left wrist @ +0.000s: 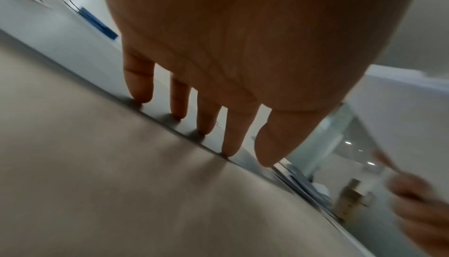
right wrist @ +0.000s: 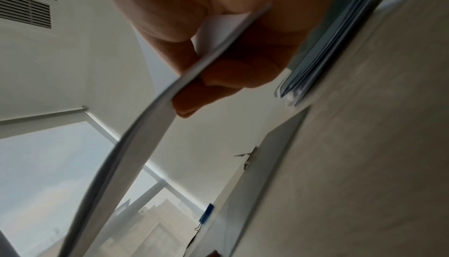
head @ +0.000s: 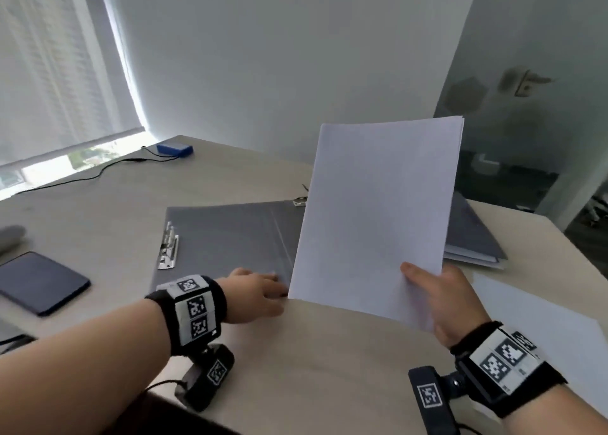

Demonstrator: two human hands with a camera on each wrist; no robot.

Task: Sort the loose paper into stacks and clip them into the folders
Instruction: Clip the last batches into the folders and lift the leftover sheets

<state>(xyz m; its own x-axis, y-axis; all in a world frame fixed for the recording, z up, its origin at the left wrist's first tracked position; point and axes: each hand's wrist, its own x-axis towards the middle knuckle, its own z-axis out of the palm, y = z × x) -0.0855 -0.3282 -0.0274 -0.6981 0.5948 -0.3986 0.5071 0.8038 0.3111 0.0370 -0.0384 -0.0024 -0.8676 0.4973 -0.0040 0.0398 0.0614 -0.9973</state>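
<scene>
My right hand [head: 437, 299] pinches the paper stack [head: 378, 217] w/ thumb on top, above the open folder [head: 227, 237]; left hand [head: 256, 291] flat, fingertips [left wrist: 143, 95] touching folder's near edge.

Premises: an office, most likely a small meeting room.

A wide pale work table [head: 230, 178] occupies the room beneath plain white walls [head: 279, 56]. On the left, a large window [head: 49, 158] carries a roller blind [head: 56, 72] drawn most of the way down; the right wrist view shows tall buildings beyond the glass. To the far right stands a frosted glass door [head: 513, 112] fitted with a metal lever handle [head: 526, 84]. On the table lie grey clip folders [head: 227, 234], white paper [head: 375, 217], a dark phone [head: 39, 281] near the left edge and a blue box [head: 174, 148] with a black cable [head: 98, 171]. A ceiling air vent [right wrist: 25, 10] appears overhead.
</scene>
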